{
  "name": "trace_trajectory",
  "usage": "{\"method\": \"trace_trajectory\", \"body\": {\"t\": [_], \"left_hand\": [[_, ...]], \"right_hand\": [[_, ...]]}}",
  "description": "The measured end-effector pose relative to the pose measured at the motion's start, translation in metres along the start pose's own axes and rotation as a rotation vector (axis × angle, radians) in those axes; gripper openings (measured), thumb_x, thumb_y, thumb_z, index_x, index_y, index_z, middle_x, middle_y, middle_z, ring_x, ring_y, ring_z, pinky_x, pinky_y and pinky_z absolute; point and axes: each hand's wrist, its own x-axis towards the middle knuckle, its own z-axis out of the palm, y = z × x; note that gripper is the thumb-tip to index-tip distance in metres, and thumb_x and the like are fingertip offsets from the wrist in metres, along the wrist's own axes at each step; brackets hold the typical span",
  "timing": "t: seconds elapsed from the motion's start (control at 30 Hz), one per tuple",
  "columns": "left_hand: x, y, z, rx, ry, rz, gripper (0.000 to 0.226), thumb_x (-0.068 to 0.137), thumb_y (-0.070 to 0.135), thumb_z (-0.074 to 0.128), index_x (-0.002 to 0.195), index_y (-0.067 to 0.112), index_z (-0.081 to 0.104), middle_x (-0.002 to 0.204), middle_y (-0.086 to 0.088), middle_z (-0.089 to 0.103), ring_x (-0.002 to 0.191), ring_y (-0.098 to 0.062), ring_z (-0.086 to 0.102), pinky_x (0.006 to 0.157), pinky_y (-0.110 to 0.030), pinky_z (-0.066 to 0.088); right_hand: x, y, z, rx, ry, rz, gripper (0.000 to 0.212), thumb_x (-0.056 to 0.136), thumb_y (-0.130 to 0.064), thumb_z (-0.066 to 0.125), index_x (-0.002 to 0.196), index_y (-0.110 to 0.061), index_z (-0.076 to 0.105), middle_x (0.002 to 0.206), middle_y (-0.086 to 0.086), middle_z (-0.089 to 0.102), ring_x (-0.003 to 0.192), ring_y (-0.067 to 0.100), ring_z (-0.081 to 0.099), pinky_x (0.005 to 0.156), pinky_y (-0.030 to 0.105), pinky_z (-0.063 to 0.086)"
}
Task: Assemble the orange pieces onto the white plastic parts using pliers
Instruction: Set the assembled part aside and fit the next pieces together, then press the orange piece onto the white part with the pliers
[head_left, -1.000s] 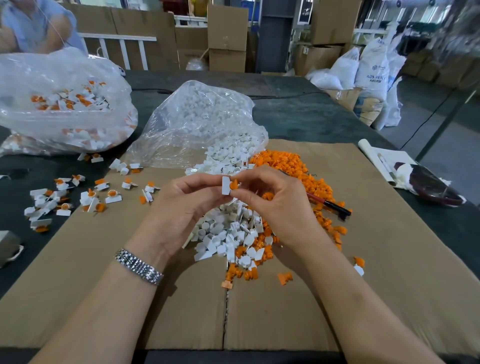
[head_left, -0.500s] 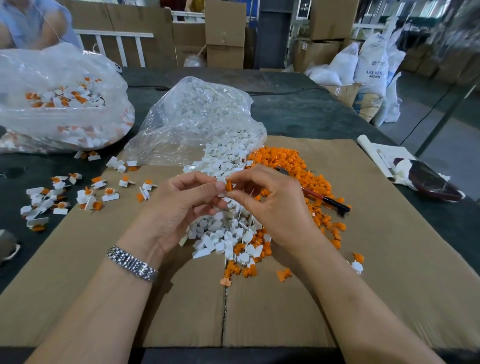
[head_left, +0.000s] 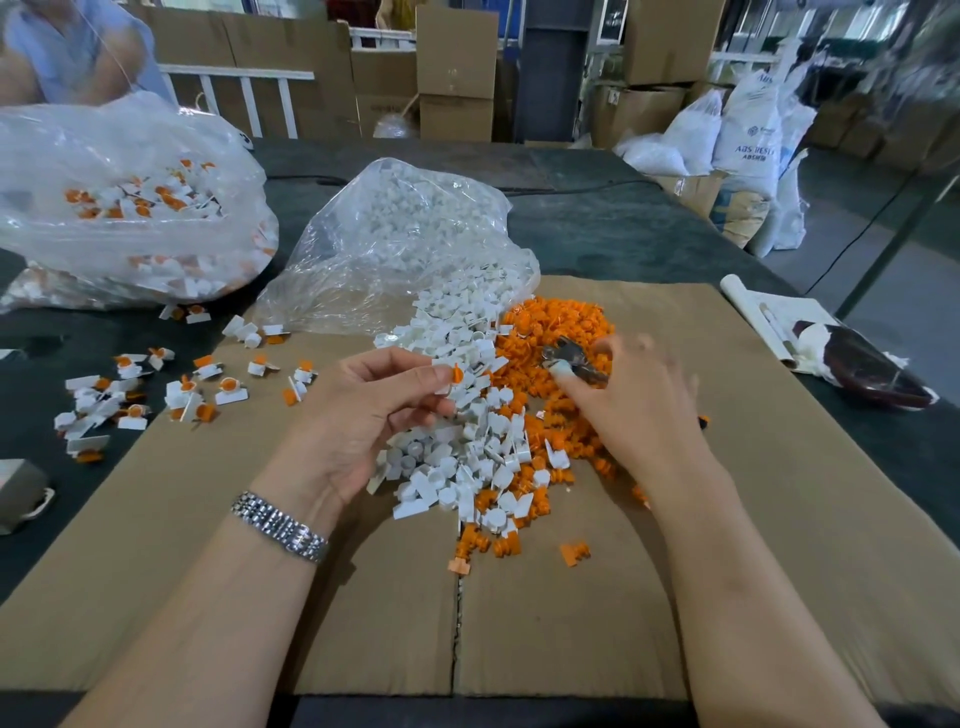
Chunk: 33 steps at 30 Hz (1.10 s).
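My left hand (head_left: 371, 415) pinches a white plastic part with an orange piece (head_left: 457, 375) set in it, raised a little over the pile of loose white parts (head_left: 467, 457). To its right my right hand (head_left: 631, 405) lies over the heap of orange pieces (head_left: 550, 332), its thumb on the metal jaws of the pliers (head_left: 569, 358). Motion blurs its fingers, and the hand hides the pliers' handles. Both piles lie on a cardboard sheet (head_left: 571, 613).
Assembled white-and-orange parts (head_left: 156, 395) are scattered at the left. A clear bag of white parts (head_left: 410, 239) lies behind the piles and a bigger bag of assembled parts (head_left: 124, 208) at the far left. A person sits beyond it. A dark object on paper (head_left: 857, 369) lies right.
My right hand left the part held in my left hand and moved right onto the pliers. My left hand stays put with the white part, which now carries the orange piece.
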Motion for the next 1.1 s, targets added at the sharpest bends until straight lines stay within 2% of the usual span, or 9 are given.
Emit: {"method": "trace_trajectory", "body": {"t": [0.1,0.23,0.37,0.47,0.53,0.7,0.87,1.03,1.1], "left_hand": [[0.000,0.001,0.000,0.006,0.003,0.003,0.015,0.061,0.014,0.087,0.074,0.011,0.082,0.083,-0.012,0.077,0.067,-0.020,0.074,0.056,-0.019,0.057],[0.000,0.001,0.000,-0.012,0.011,0.001,0.011,0.064,0.013,0.085,0.074,0.012,0.082,0.081,-0.011,0.076,0.067,-0.019,0.074,0.057,-0.019,0.058],[0.000,0.002,-0.001,-0.051,0.031,0.009,0.014,0.064,0.013,0.085,0.076,0.010,0.080,0.084,-0.013,0.076,0.068,-0.020,0.073,0.057,-0.020,0.058],[0.000,0.003,-0.002,-0.033,0.053,0.044,0.024,0.068,0.016,0.084,0.088,0.006,0.076,0.092,-0.013,0.077,0.071,-0.019,0.073,0.059,-0.020,0.057],[-0.001,0.003,-0.001,-0.038,0.057,0.070,0.025,0.070,0.016,0.083,0.091,0.005,0.074,0.095,-0.013,0.078,0.072,-0.018,0.073,0.060,-0.020,0.056],[-0.004,0.005,0.002,-0.081,0.067,0.095,0.009,0.073,0.011,0.080,0.068,0.018,0.079,0.086,-0.011,0.076,0.068,-0.017,0.072,0.061,-0.020,0.058],[-0.004,0.006,0.004,-0.085,0.072,0.107,0.005,0.073,0.011,0.080,0.071,0.015,0.077,0.081,-0.011,0.076,0.066,-0.017,0.071,0.058,-0.020,0.056],[-0.003,0.005,0.003,-0.086,0.097,0.110,0.007,0.072,0.013,0.081,0.075,0.011,0.075,0.079,-0.010,0.076,0.064,-0.015,0.071,0.055,-0.018,0.055],[-0.003,0.004,0.001,-0.077,0.101,0.108,0.009,0.071,0.014,0.082,0.075,0.011,0.075,0.079,-0.010,0.076,0.065,-0.015,0.071,0.056,-0.018,0.055]], "right_hand": [[0.001,0.006,0.001,-0.193,-0.163,0.083,0.048,0.090,-0.054,0.065,0.115,-0.014,0.057,0.123,0.010,0.055,0.118,0.032,0.051,0.100,0.052,0.039],[0.001,-0.003,-0.003,-0.245,-0.146,0.065,0.036,0.090,-0.048,0.065,0.098,-0.013,0.057,0.109,0.009,0.056,0.107,0.032,0.053,0.095,0.051,0.040],[0.003,-0.007,-0.016,-0.082,-0.128,0.070,0.027,0.094,-0.038,0.059,0.099,-0.012,0.057,0.098,0.010,0.058,0.095,0.029,0.056,0.086,0.046,0.047],[-0.002,-0.016,-0.040,0.165,-0.169,0.057,0.017,0.099,-0.028,0.053,0.095,-0.013,0.060,0.084,0.007,0.062,0.070,0.017,0.059,0.061,0.034,0.047],[-0.009,-0.026,-0.054,0.332,-0.331,0.051,0.015,0.102,-0.025,0.051,0.095,-0.015,0.061,0.079,0.005,0.067,0.059,0.009,0.063,0.058,0.031,0.053],[-0.029,-0.051,-0.054,0.602,-0.749,-0.010,0.018,0.104,-0.013,0.051,0.108,0.003,0.058,0.090,0.014,0.069,0.077,0.022,0.069,0.081,0.047,0.062],[-0.041,-0.066,-0.044,0.513,-0.737,-0.088,0.022,0.104,-0.022,0.050,0.097,-0.006,0.064,0.089,0.009,0.075,0.070,0.010,0.070,0.080,0.040,0.061],[-0.051,-0.072,-0.041,0.436,-0.665,-0.136,0.032,0.107,-0.035,0.045,0.091,-0.010,0.057,0.079,0.011,0.071,0.058,0.007,0.064,0.060,0.026,0.054],[-0.054,-0.074,-0.039,0.420,-0.631,-0.157,0.037,0.107,-0.039,0.044,0.093,-0.007,0.055,0.077,0.012,0.063,0.055,0.009,0.061,0.059,0.032,0.055]]}}
